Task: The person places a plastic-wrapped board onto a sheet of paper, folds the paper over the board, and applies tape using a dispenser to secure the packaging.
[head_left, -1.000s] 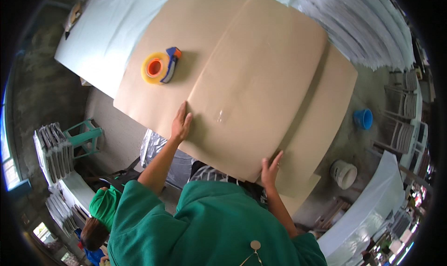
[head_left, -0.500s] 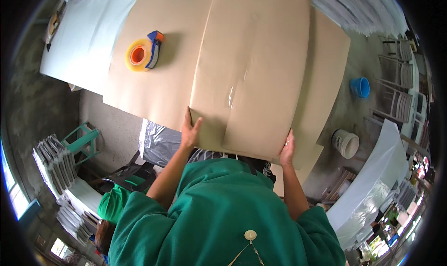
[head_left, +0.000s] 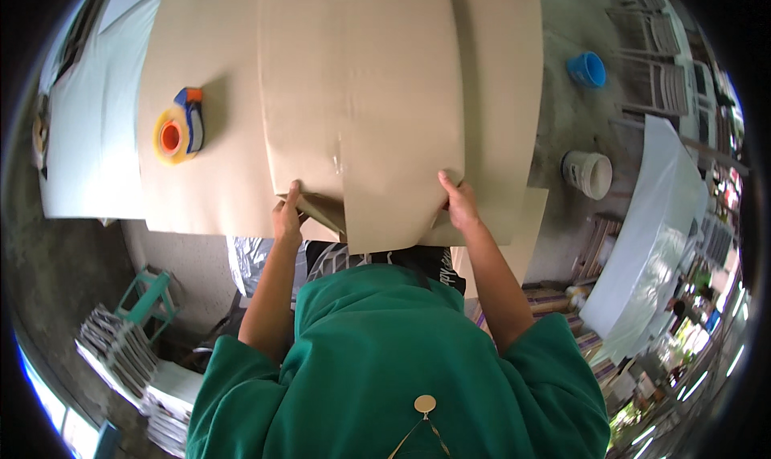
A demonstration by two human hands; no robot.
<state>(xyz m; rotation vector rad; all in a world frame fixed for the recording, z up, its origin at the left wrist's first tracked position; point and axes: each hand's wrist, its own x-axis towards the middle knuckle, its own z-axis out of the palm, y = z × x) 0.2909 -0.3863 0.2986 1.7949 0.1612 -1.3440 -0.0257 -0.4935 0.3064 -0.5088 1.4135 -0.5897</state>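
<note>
Here, forearms [head_left: 268, 306] stretched forward and thumbs [head_left: 446, 183] on top, your left hand [head_left: 287, 220] grasps the folded brown paper [head_left: 361, 97] lying at your twelve o'clock by its seven-o'clock edge, your right hand [head_left: 461, 205] by its five.

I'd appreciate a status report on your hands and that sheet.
Left hand and right hand gripping folded brown sheet by opposite sides. Near end gaping at left. Tape dispenser farther left, clear of both hands.

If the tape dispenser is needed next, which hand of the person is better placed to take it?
Probably the left hand. The tape dispenser lies on the person's left, nearer to this hand; the right hand is farther, at the right side of the folded cardboard. Both hands hold its near end.
</note>
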